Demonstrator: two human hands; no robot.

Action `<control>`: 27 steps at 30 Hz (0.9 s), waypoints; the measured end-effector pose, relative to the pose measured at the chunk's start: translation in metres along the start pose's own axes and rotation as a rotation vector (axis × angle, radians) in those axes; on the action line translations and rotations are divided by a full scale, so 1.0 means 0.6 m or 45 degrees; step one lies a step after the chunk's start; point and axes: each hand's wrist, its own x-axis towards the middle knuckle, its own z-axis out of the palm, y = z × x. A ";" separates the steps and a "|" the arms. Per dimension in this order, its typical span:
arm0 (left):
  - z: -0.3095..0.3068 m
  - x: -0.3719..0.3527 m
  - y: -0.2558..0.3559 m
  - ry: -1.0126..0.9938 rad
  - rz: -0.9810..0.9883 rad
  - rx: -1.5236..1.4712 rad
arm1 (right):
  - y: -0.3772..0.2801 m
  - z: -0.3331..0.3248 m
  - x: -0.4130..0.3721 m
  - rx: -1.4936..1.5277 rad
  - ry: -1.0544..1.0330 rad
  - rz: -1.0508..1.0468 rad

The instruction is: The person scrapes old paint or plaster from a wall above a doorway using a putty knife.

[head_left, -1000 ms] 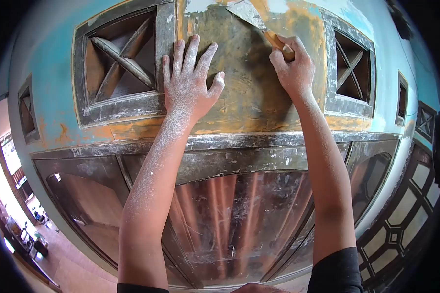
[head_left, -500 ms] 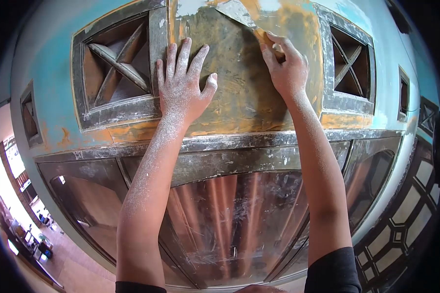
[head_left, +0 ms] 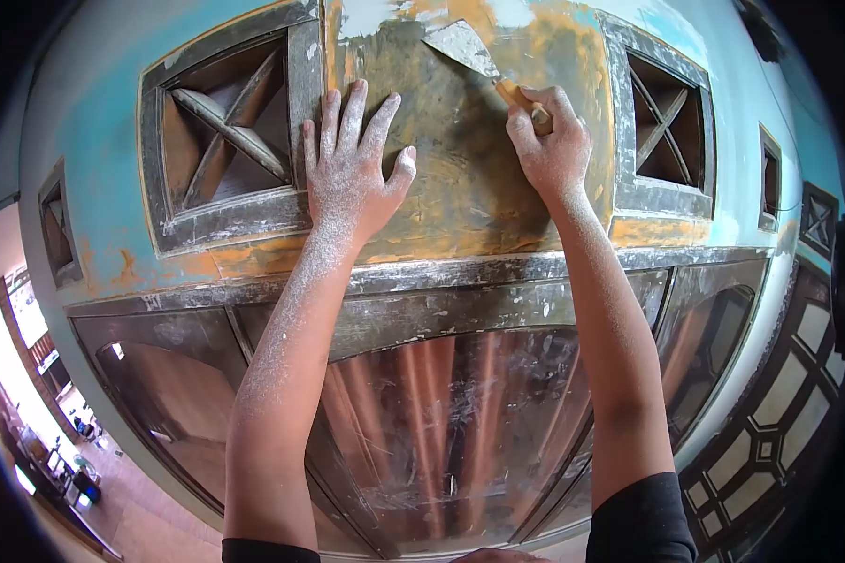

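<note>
My right hand [head_left: 556, 141] grips a putty knife [head_left: 462, 49] by its wooden handle. Its wide metal blade, smeared with white, points up and left over the wall panel [head_left: 451, 169]. Most paint is gone from that panel, leaving a dark, stained surface with orange and white patches. Against the panel's left side lies my left hand [head_left: 355, 169], flat with fingers spread and holding nothing. White dust coats both hands and forearms.
Square wooden vent frames with crossed bars flank the panel, a left vent [head_left: 225, 131] and a right vent [head_left: 667, 117]. Below runs a worn wooden ledge [head_left: 441, 274] above a glass window [head_left: 451, 432]. Turquoise paint [head_left: 108, 183] covers the outer wall. Tiled floor [head_left: 150, 497] shows at lower left.
The putty knife and my right hand have shifted slightly down and right, with the blade lower on the panel. My left hand stays in place.
</note>
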 end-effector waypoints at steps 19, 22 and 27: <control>0.003 -0.008 -0.005 0.034 0.017 -0.022 | 0.001 -0.002 -0.010 0.007 0.021 0.054; 0.003 -0.007 -0.005 0.023 0.010 -0.023 | 0.002 -0.007 -0.015 0.154 0.024 0.171; 0.002 -0.009 -0.005 0.026 0.016 -0.018 | -0.015 -0.001 -0.011 -0.068 -0.018 0.048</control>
